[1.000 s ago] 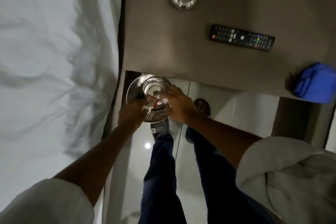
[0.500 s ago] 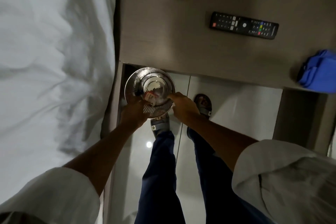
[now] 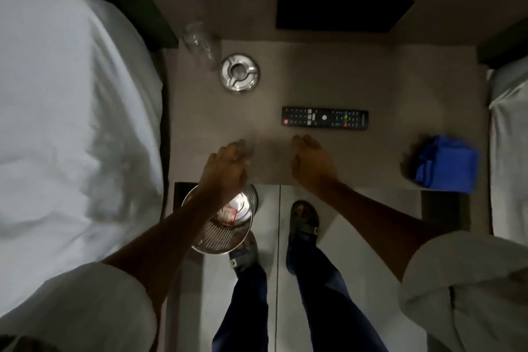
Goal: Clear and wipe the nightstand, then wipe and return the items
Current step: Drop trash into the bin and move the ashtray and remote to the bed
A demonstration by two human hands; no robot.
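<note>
Steel catches what little light there is: the ashtray (image 3: 239,72) sits toward the back of the worktop (image 3: 400,88), beyond and left of the remote (image 3: 324,118). Use the remote as your anchor. A clear glass (image 3: 200,44) stands behind the ashtray, at the far left corner. The blue cloth (image 3: 445,164) lies folded well to the right of the remote, near the front edge. On the floor, in front of the remote and to its left, a steel bin (image 3: 223,237) holds a red-and-white scrap.

Your left hand (image 3: 225,171) hovers over the front edge, fingers loosely curled and holding nothing I can see. Your right hand (image 3: 313,164) is just in front of the remote, fingers relaxed and slightly spread, also empty.

Nothing has been cleared yet, by the look of it, so the lifting comes next. The risks come from the dim light and the glass. It is nearly invisible against the dark surface, and a reach for the ashtray could clip it and tip it toward the bed (image 3: 71,123). The bin stands close to your left foot; a step forward could kick it over. The cloth overhangs the edge a little and may slide off if brushed.
</note>
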